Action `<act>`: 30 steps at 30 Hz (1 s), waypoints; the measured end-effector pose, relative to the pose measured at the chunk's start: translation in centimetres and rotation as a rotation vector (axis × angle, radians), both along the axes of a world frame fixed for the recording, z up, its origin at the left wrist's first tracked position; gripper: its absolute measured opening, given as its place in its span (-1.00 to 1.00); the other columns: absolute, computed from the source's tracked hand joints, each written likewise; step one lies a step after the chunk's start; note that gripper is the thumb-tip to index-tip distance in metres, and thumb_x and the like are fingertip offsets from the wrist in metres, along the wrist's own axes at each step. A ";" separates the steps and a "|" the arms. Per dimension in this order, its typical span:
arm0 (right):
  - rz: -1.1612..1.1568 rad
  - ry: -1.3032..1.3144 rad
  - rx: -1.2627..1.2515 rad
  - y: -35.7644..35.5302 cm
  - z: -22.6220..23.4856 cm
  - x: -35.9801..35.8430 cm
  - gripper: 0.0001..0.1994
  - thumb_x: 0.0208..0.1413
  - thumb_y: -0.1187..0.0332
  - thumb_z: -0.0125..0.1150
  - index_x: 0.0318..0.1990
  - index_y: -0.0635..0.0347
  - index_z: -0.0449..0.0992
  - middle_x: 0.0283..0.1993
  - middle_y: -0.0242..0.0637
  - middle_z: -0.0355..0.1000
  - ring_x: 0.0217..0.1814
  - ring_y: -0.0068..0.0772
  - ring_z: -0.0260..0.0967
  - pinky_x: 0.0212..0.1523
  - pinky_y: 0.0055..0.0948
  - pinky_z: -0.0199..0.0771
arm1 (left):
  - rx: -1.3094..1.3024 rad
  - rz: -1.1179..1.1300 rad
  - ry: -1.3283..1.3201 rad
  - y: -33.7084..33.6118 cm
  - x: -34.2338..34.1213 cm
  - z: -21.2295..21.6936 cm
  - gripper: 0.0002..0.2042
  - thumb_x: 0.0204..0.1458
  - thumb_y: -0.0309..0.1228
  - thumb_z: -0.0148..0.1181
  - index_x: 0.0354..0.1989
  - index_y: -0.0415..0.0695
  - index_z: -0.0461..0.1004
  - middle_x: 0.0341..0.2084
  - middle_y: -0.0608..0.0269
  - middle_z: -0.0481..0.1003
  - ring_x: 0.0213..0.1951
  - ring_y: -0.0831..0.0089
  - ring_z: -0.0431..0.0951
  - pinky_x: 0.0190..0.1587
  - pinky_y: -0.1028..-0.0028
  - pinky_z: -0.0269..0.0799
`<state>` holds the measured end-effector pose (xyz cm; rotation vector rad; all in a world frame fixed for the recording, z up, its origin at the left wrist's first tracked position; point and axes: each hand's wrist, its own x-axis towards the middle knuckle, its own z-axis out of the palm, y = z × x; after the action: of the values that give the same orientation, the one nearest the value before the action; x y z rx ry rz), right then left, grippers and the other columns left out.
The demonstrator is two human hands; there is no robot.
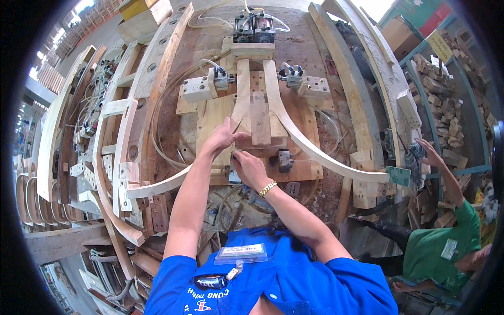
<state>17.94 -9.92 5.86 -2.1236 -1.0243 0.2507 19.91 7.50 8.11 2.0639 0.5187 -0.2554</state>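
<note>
Two curved wooden pieces lie in a wooden jig, straight ends side by side around a central block (260, 119). My left hand (223, 139) is closed around the left curved piece (242, 100) near its bend, thumb on the inner side; my forearm covers part of that piece. The right curved piece (317, 156) sweeps out to the right, with neither hand on it. Just below the left hand, my right hand (251, 169) has its fingers curled beside a small metal fitting (234, 174); what they hold is hidden. Air cylinders on blocks (205, 86) (304, 83) flank the straight ends.
A black valve (284, 160) sits on the jig base. Pneumatic cylinders (254, 26) stand at the far end, with clear hoses around. Long wooden rails (344, 84) border the bench. At right, a co-worker in green (441, 252) reaches toward a drill (416, 153). Racks hold wood offcuts (441, 105).
</note>
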 end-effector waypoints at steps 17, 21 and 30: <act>0.040 -0.033 0.007 0.4 0.4 0.9 -0.81 0.16 0.22 0.15 -0.17 0.10 0.50 -0.27 -0.12 0.51 -0.27 0.02 0.50 -0.28 -0.06 0.51 | 0.069 0.031 -0.012 -0.9 -1.0 1.2 -0.43 0.11 -0.21 0.25 0.12 -0.37 0.21 -0.05 -0.21 0.51 0.01 0.07 0.53 0.02 0.22 0.43; 0.076 0.029 -0.060 1.3 0.7 3.2 -0.78 0.14 0.21 0.19 -0.21 0.15 0.57 -0.29 -0.05 0.53 -0.22 0.04 0.50 -0.22 -0.06 0.49 | -0.028 0.068 -0.044 -0.7 -0.8 0.2 -0.60 0.20 -0.33 0.09 0.09 -0.36 0.23 -0.08 -0.17 0.54 -0.03 0.14 0.57 -0.02 0.26 0.46; 0.032 -0.011 -0.004 1.0 -0.1 1.9 -0.79 0.15 0.26 0.17 -0.16 0.18 0.55 -0.30 -0.08 0.48 -0.27 0.07 0.48 -0.25 -0.06 0.49 | -0.115 0.122 0.019 -0.6 -0.5 0.5 -0.51 0.06 -0.36 0.33 0.03 -0.30 0.20 -0.09 -0.05 0.50 -0.05 0.33 0.49 0.02 0.34 0.39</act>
<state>19.88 -8.88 5.75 -2.1159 -1.0661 0.2571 19.38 6.93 8.61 1.9119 0.6249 -0.2270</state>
